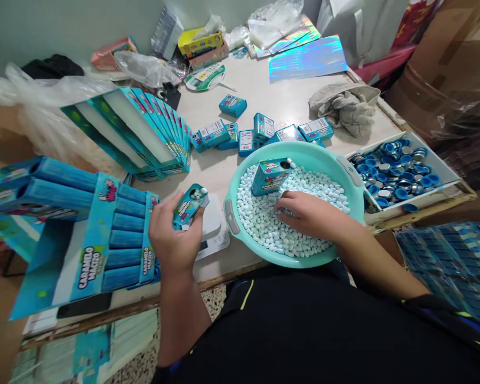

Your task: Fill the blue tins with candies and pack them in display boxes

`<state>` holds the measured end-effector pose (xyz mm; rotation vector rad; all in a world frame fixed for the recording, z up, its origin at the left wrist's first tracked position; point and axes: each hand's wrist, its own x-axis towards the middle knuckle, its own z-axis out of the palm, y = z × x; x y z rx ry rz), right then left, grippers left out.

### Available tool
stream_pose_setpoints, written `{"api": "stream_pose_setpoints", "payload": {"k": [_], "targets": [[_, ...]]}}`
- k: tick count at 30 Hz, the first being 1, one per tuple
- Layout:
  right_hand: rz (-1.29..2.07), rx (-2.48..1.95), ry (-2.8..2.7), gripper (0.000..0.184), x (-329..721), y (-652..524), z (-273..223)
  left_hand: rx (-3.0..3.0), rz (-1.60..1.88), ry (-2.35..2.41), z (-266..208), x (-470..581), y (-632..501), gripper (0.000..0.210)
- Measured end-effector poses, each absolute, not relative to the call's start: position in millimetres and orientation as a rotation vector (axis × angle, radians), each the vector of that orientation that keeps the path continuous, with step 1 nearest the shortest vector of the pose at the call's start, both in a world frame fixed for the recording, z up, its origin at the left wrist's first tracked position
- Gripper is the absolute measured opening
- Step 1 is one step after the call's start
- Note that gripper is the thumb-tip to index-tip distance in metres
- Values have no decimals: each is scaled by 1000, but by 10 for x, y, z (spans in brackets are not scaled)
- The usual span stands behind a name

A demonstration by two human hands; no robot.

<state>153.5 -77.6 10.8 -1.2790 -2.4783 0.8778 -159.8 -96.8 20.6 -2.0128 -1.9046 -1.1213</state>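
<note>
My left hand grips a small blue candy box, tilted, with white candies showing at its round opening. Just beyond and below it sits a white scale, partly covered. Inside the turquoise basin, my right hand lies on the white candies. Its fingers are curled down; what they hold, if anything, is hidden. Another blue candy box stands in the candies near those fingers, a candy at its open hole.
Several small boxes lie behind the basin. A white tray of blue caps stands right. At left are a display carton of boxes and folded display cartons. A grey cloth and shiny sheets lie behind.
</note>
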Motion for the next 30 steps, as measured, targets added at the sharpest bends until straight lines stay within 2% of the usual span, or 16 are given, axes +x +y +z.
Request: {"api": "stream_pose_setpoints", "payload": {"k": [8, 13, 17, 19, 24, 30], "targets": [[907, -1278, -2487, 19, 1527, -778, 117, -1739, -1190, -2483, -155, -1924, -951, 54], [896, -1272, -2494, 20, 1529, -784, 111, -1804, -1217, -2546, -180, -1996, -915, 51], [905, -1271, -2488, 21, 1533, -785, 92, -1902, -1155, -2468, -147, -2048, -898, 57], [912, -1270, -2480, 21, 1533, -784, 86, -1921, -1229, -2377, -115, -2051, -906, 59], [918, -1277, -2479, 21, 1534, -781, 84, -1799, -1515, -2019, 47, -2018, -940, 40], [935, -1272, -2490, 20, 1541, -789, 92, -1736, -1525, -1720, 239, -2047, -984, 31]]}}
